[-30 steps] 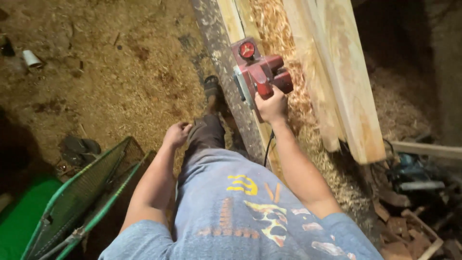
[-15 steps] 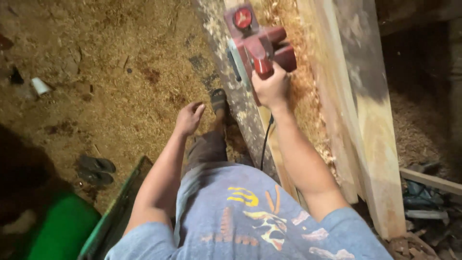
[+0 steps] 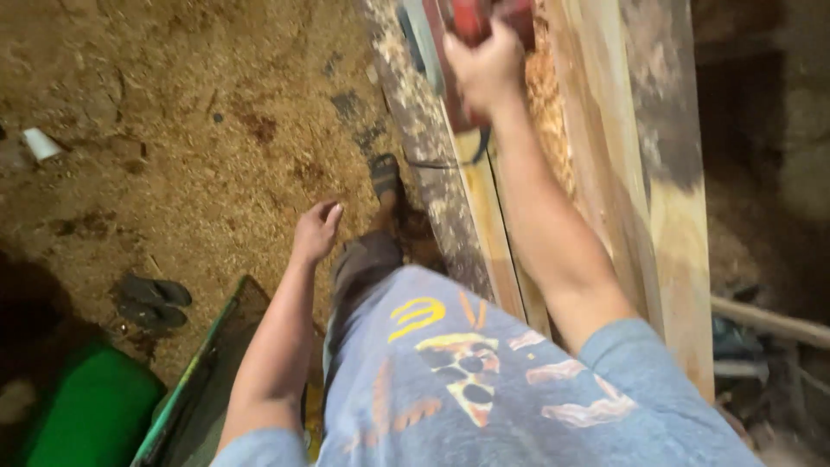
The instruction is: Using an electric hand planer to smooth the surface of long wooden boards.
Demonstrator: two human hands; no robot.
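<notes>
Red planer (image 3: pixel 484 22) on plank (image 3: pixel 596 173) | right hand (image 3: pixel 488 73) fingers wrapped round it | left hand (image 3: pixel 316 232) fingers loosely spread, empty

One red power planer (image 3: pixel 484 22), two hands — right hand (image 3: pixel 488 69), left hand (image 3: pixel 316 232) — two dark sandals (image 3: pixel 151 301), one white cup (image 3: pixel 41 143).

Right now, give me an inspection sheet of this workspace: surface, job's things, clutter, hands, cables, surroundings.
Surface: long pale plank with wood shavings heaped beside it.
Job's things: red power planer, mostly cut off at the top edge.
Clutter: dark sandals and a white cup on the sawdust floor.
Hands: right hand grips the planer; left hand hangs free, holding nothing.
Cables: black cord loops below the right hand.
Surroundings: green container lower left, thick upright beam on the right.
</notes>
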